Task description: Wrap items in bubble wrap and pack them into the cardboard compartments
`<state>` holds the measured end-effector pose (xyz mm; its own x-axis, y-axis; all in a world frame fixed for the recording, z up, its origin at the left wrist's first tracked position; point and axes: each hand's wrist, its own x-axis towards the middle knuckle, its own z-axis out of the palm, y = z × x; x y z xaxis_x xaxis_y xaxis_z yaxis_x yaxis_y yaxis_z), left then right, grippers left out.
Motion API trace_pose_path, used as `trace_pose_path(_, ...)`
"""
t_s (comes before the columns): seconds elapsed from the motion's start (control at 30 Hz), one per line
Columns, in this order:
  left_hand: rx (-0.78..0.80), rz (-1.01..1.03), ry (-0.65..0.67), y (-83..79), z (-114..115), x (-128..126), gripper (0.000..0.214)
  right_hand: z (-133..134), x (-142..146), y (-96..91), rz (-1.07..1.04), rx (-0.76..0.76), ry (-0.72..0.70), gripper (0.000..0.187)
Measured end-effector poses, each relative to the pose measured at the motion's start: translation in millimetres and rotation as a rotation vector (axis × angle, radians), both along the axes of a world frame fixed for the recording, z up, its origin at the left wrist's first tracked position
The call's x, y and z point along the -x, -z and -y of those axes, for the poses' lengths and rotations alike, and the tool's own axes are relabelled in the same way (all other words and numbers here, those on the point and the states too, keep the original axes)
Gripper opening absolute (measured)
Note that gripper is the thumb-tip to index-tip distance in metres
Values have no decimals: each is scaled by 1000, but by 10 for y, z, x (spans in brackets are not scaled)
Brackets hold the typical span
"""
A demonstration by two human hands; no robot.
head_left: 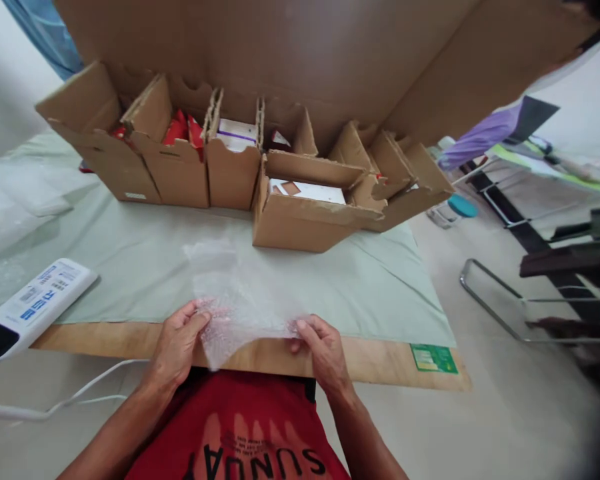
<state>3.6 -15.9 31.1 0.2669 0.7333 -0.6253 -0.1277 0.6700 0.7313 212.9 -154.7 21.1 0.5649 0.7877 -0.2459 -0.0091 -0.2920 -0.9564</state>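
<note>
A clear bubble wrap bag [245, 293] is stretched between my two hands over the table's near edge. My left hand [179, 340] pinches its left side between thumb and fingers. On the other side, my right hand [323, 343] grips the lower right corner with thumb over fingers. The plastic is see-through, and fingers of my left hand show pinkish through it. I make out nothing inside it. Its far end lies toward the cardboard boxes on the green cloth [145, 267].
Cardboard boxes [233, 177] stand in a row at the back, some holding red or white packages; one box [300, 230] juts forward. A white label printer-like device [40, 303] lies at left beside a heap of clear plastic [20, 193]. A metal rack [495, 280] stands at right.
</note>
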Motion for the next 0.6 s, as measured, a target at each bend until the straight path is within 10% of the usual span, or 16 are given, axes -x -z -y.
trace_pose_path(0.23, -44, -152, 308, -106, 94, -53, 71, 395, -305, -104, 245, 106, 72, 31)
trace_pose_path(0.6, 137, -25, 307, 96, 540, -171, 52, -217, -610, 51, 845, 87, -331, 38)
